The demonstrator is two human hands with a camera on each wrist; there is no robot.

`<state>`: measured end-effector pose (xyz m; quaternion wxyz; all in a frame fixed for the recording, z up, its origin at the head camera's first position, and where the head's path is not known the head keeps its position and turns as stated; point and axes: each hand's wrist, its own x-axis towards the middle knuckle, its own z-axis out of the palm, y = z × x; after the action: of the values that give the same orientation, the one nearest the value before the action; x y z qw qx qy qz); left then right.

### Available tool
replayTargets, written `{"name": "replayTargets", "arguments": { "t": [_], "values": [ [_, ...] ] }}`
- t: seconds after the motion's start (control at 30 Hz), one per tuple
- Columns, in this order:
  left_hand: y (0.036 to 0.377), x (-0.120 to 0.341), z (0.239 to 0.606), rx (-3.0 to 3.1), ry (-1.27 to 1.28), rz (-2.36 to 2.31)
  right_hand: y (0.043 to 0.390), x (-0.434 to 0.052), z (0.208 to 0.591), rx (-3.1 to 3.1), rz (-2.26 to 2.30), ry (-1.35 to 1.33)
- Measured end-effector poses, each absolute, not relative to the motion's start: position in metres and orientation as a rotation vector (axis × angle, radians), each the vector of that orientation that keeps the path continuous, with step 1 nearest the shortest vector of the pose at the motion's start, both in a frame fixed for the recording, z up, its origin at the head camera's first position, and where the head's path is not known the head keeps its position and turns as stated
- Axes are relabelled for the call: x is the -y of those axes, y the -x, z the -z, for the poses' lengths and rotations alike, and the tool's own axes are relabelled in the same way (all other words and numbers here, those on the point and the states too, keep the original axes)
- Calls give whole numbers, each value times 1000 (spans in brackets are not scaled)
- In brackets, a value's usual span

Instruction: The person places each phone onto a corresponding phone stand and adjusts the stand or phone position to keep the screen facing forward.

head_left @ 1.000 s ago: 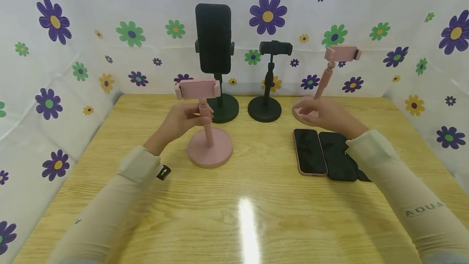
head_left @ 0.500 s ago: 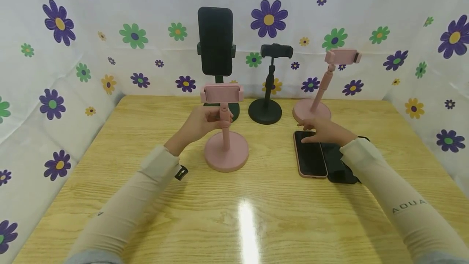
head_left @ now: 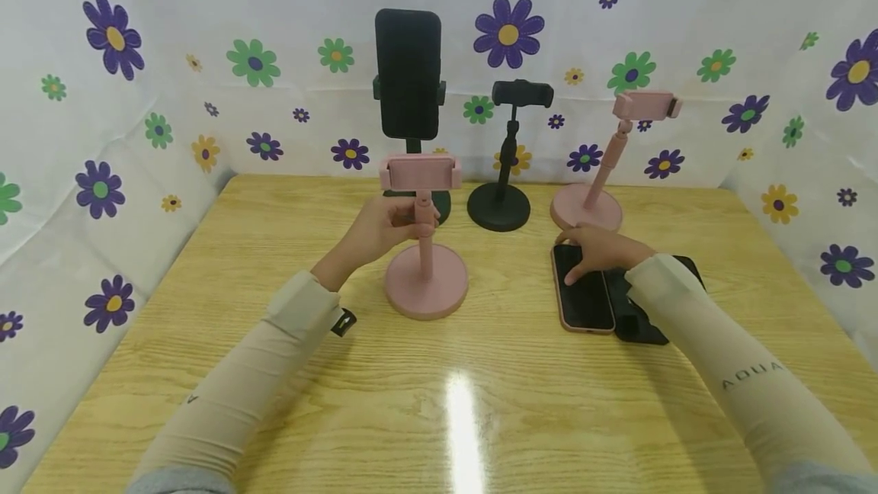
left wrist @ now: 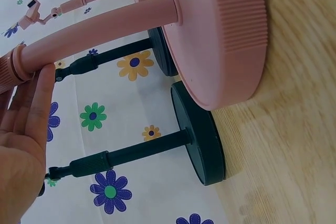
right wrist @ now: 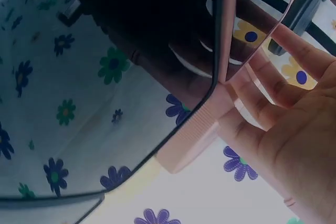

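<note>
My left hand [head_left: 401,221] grips the pole of a pink phone stand [head_left: 426,280] that stands upright mid-table, its pink clamp [head_left: 420,171] empty. The left wrist view shows the ribbed round base of the pink stand [left wrist: 220,35] and my fingers [left wrist: 31,114] against its pole. My right hand [head_left: 583,250] rests on the far end of a pink-cased phone [head_left: 586,303], which lies flat with its screen up. In the right wrist view my fingers [right wrist: 283,108] touch the edge of that phone [right wrist: 105,77].
At the back stand a black stand holding a black phone [head_left: 408,75], an empty black stand [head_left: 504,151] and a second, tilted pink stand [head_left: 604,166]. Dark phones [head_left: 638,319] lie beside the pink-cased one. Flowered cloth walls [head_left: 103,97] close in the wooden table [head_left: 446,402].
My left hand has slid the pink stand to the right, toward the table's middle. My right hand has come down from near the far pink stand's base onto the pink-cased phone.
</note>
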<state>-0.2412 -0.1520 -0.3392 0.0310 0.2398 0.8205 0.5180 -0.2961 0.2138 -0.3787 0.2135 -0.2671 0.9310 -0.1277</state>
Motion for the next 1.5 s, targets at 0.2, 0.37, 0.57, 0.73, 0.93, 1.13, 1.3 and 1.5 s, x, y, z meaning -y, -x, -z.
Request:
{"name": "replayTargets", "arguments": {
  "t": [0.2, 0.37, 0.57, 0.73, 0.93, 1.13, 1.3, 1.5],
  "values": [
    [241, 148, 339, -2496, -731, -1589, 302, -215, 380, -2568, 392, 774],
    [240, 147, 339, -2482, -754, -1587, 304, -217, 381, -2554, 435, 779],
    [238, 145, 338, -2486, -716, -1569, 300, -211, 381, -2587, 486, 858],
    [238, 141, 339, -2495, -670, -1532, 288, -205, 382, -2676, 393, 818],
    [238, 139, 341, -2473, -704, -1547, 272, -197, 382, -2734, 133, 639],
    [238, 138, 341, -2421, -852, -1540, 265, -188, 385, -2724, 26, 469],
    [236, 136, 341, -2396, -927, -1530, 265, -184, 388, -2725, 40, 418],
    [236, 124, 339, -2301, -918, -1660, 264, -183, 392, -2766, 49, 405]
  ]
}}
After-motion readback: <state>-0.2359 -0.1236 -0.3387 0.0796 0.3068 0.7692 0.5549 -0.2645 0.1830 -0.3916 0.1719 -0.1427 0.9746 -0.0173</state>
